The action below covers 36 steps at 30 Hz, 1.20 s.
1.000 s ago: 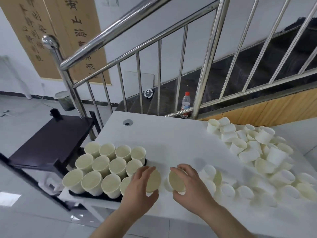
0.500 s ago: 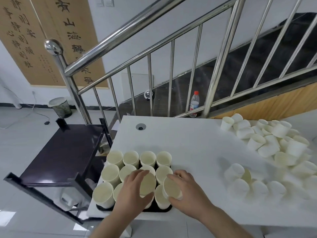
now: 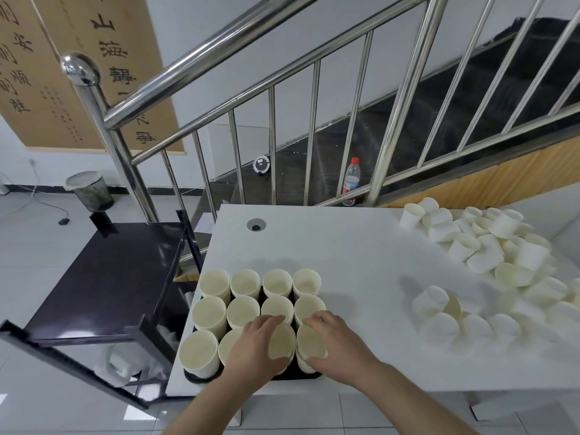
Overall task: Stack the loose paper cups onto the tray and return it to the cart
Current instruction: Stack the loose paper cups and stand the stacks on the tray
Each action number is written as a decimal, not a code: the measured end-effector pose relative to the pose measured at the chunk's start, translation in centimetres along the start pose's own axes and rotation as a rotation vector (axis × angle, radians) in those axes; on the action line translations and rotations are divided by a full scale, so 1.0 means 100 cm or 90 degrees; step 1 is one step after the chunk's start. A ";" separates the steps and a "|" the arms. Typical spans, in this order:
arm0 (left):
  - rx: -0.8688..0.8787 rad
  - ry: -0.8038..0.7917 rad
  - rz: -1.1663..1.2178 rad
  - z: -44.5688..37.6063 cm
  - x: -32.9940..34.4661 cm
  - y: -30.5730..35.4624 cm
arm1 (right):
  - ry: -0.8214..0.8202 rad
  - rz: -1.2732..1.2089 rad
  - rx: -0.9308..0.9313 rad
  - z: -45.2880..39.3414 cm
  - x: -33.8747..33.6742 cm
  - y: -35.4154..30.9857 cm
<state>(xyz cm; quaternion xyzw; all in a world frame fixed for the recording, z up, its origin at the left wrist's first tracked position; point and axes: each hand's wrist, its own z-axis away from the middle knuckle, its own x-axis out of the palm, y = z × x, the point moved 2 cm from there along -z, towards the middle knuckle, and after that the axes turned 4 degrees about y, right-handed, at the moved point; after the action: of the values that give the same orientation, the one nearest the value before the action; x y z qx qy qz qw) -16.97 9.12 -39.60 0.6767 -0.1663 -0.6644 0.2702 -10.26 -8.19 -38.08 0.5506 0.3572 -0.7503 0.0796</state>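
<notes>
Fig.: progress check, head view. I have both hands at the near row of the tray (image 3: 191,375), a dark tray sitting at the front-left corner of the white table (image 3: 345,246). My left hand (image 3: 255,346) has its fingers curled round one paper cup (image 3: 282,340); my right hand (image 3: 337,343) grips a second cup (image 3: 310,340) just beside it, both being set into the last two slots, by my reading. The tray holds a grid of upright cups, 3 rows x 4, approx. full w/ these two. Still left: a big pile of loose cups (image 3: 489,246) on the table's right side, plus a nearer cluster (image 3: 445,321), many on their sides. The cart (image 3: 103,277) stands just left of the table, its top shelf dark; tray not yet returned. Est.: first layer nearly done, stacking & return both pending.
</notes>
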 end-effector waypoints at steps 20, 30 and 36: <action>-0.041 -0.066 -0.163 -0.008 0.011 -0.007 | -0.044 0.042 0.030 -0.010 0.017 0.012; -0.007 0.058 -0.102 -0.017 0.014 0.036 | 0.033 -0.007 -0.012 0.002 -0.024 0.032; 0.039 0.076 -0.043 -0.027 0.036 0.093 | 0.090 -0.020 -0.006 0.029 -0.062 0.071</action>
<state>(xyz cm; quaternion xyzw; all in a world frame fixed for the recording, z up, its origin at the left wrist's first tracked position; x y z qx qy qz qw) -12.85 -0.05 -37.14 0.7281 -0.1472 -0.6264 0.2363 -6.45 -16.91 -35.42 0.5960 0.3745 -0.7089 0.0450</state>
